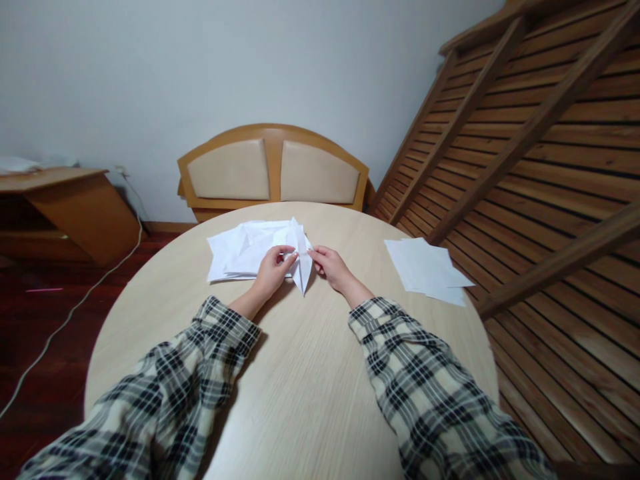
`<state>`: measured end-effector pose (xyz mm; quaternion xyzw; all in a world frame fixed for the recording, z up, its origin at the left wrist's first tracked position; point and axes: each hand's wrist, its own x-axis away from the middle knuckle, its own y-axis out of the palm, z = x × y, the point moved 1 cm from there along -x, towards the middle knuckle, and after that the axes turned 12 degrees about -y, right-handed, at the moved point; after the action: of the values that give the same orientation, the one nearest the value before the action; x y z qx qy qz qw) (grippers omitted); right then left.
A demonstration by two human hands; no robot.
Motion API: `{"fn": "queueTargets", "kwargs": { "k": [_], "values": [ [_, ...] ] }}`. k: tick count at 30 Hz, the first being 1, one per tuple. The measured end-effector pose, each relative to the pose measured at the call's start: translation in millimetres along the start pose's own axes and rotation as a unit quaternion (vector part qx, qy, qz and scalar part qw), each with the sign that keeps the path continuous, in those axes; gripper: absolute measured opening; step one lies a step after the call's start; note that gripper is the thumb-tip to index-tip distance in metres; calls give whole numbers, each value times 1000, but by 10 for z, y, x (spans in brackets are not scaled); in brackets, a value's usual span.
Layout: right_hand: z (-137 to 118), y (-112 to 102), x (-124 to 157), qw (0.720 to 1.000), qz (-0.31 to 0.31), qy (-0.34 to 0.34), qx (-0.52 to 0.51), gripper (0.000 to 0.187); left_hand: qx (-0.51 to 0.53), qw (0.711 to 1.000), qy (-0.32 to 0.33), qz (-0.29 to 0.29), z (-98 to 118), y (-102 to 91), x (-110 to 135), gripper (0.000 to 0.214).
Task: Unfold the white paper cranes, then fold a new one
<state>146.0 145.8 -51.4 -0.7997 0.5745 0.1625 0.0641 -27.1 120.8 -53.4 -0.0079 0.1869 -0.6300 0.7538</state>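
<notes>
A folded white paper figure [302, 265] with a pointed lower tip is held just above the round wooden table [300, 373]. My left hand [273, 270] pinches its left side with fingers closed. From the right, my right hand [331, 265] pinches the paper's other side, fingers closed as well. Both arms wear plaid sleeves. Behind the figure lies a loose pile of folded and creased white paper [240, 250].
A small stack of flat white sheets [425, 270] lies at the table's right edge. A wooden chair with padded back [273, 170] stands across the table. Slatted wooden panels [540, 167] lean at right. A low wooden cabinet [65, 207] and a white cable are at left.
</notes>
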Motion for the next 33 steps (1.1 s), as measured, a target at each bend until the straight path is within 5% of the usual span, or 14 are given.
{"fn": "queueTargets", "kwargs": {
  "k": [14,21,27,33],
  "values": [
    [-78,24,16,999,27,22,-40,45,18,1000,1,-2,89,-28,67,23],
    [-38,71,-16,999,41,22,19,11,18,1000,-2,-9,139,-38,98,26],
    [-45,110,-16,999,-24,25,34,8,45,998,13,-32,80,-21,70,22],
    [-27,61,1,999,-19,12,24,16,-19,997,71,2,62,-6,66,10]
  ]
}}
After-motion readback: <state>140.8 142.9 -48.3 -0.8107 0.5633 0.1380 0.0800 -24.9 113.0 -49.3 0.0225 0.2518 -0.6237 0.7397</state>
